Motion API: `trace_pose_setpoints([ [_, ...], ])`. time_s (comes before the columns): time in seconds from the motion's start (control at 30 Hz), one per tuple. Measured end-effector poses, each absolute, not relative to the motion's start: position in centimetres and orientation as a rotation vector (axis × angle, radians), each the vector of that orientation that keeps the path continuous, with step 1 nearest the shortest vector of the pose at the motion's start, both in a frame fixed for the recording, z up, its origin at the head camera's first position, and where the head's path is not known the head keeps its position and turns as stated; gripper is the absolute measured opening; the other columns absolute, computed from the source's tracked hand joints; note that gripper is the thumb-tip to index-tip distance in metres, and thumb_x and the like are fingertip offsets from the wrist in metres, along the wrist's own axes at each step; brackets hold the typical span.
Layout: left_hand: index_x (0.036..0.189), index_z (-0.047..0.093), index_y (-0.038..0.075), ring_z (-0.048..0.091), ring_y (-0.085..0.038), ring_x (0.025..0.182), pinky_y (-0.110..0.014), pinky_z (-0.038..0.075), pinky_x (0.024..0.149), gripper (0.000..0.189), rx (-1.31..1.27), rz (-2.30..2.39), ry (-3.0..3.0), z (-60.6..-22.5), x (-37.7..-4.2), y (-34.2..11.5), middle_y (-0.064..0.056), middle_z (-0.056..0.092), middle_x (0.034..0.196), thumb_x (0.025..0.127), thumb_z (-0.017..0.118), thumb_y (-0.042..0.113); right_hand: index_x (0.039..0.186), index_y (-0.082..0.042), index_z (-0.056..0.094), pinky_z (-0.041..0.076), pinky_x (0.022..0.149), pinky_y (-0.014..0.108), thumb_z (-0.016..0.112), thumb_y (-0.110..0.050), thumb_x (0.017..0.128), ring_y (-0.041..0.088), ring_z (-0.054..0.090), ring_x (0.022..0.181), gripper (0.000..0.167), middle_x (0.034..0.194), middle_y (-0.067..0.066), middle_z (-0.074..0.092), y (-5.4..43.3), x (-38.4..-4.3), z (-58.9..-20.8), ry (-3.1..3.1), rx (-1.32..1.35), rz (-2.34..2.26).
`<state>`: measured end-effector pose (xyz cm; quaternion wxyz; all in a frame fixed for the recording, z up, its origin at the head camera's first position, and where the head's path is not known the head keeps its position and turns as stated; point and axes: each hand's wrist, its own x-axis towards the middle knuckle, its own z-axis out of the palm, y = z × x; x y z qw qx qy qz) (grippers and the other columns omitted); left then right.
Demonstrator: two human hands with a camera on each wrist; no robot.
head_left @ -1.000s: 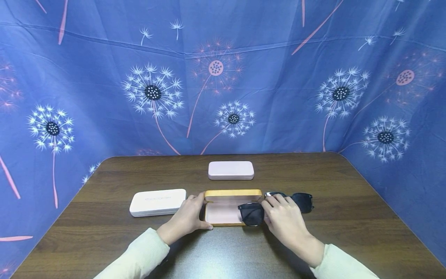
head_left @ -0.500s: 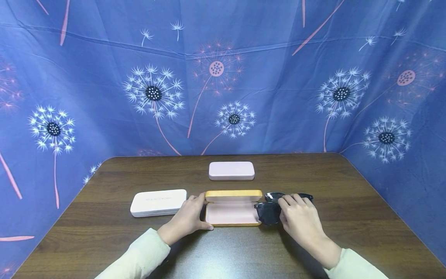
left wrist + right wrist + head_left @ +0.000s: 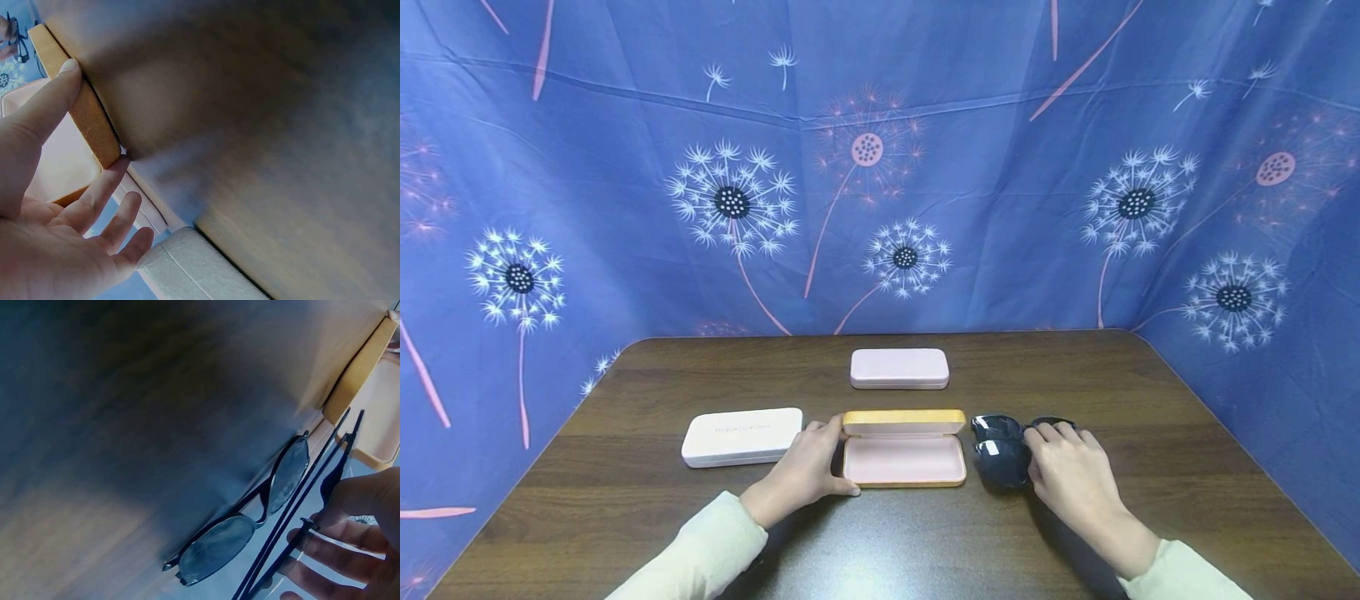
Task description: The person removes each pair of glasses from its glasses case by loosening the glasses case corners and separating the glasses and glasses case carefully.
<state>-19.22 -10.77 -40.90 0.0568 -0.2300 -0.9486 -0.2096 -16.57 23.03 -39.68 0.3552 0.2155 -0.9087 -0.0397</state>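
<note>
At lower centre I see the left hand (image 3: 801, 468) pinching the open case (image 3: 904, 458) by one end, while rightward the right hand (image 3: 1072, 473) pinches sunglasses (image 3: 1002, 463) just beside it.

I see blue cloth (image 3: 985, 208) hanging from nine through twelve to three o'clock — white and pink dandelions (image 3: 731, 202) printed across it — and a pale glare (image 3: 865, 575) on the brown wood-grain table (image 3: 587, 475) toward six.
</note>
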Motion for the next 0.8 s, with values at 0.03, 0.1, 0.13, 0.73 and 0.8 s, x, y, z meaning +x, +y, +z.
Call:
trace_pose_setpoints([
  [0.03, 0.108, 0.050, 0.003, 0.057, -0.031, 0.097, -0.048, 0.046, 0.081, 0.076, -0.696, -0.634, -2.877, -40.92, -19.23, -10.77, -0.007, 0.065, 0.097, 0.050, 0.087, 0.035, 0.067, -0.006, 0.053, 0.041, 0.050, 0.037, 0.060, -0.001, 0.054, 0.026, 0.056, 0.064, 0.016, 0.065, 0.004, 0.059, 23.08, -16.58, -39.72, -2.347, 0.560, -0.104],
  [0.1, 0.109, 0.050, 0.003, 0.057, -0.031, 0.097, -0.048, 0.046, 0.081, 0.077, -0.693, -0.632, -2.878, -40.93, -19.22, -10.77, -0.006, 0.065, 0.097, 0.050, 0.087, 0.035, 0.069, -0.006, 0.055, 0.041, 0.050, 0.037, 0.061, -0.001, 0.053, 0.026, 0.056, 0.063, 0.018, 0.066, 0.005, 0.060, 23.19, -16.57, -39.85, -2.352, 0.562, -0.111],
  [0.13, 0.109, 0.050, 0.003, 0.057, -0.030, 0.096, -0.048, 0.046, 0.081, 0.077, -0.692, -0.631, -2.881, -40.93, -19.21, -10.77, -0.006, 0.065, 0.097, 0.050, 0.087, 0.036, 0.071, -0.005, 0.057, 0.041, 0.050, 0.037, 0.061, -0.001, 0.053, 0.026, 0.056, 0.063, 0.019, 0.066, 0.005, 0.060, 23.25, -16.56, -39.92, -2.357, 0.560, -0.116],
  [0.73, 0.119, 0.047, -0.003, 0.056, -0.030, 0.094, -0.047, 0.046, 0.080, 0.088, -0.685, -0.629, -2.877, -40.81, -19.04, -10.82, -0.009, 0.065, 0.099, 0.051, 0.086, 0.036, 0.070, -0.005, 0.061, 0.032, 0.045, 0.029, 0.068, 0.001, 0.053, 0.020, 0.052, 0.055, 0.020, 0.062, 0.003, 0.056, 23.35, -16.32, -40.08, -2.499, 0.525, -0.192],
  [0.8, 0.120, 0.046, -0.003, 0.056, -0.030, 0.094, -0.047, 0.046, 0.080, 0.089, -0.685, -0.632, -2.874, -40.81, -19.03, -10.84, -0.009, 0.066, 0.099, 0.051, 0.086, 0.036, 0.071, -0.005, 0.062, 0.032, 0.045, 0.029, 0.069, 0.001, 0.053, 0.019, 0.053, 0.055, 0.020, 0.062, 0.003, 0.057, 23.31, -16.31, -40.04, -2.528, 0.515, -0.203],
])
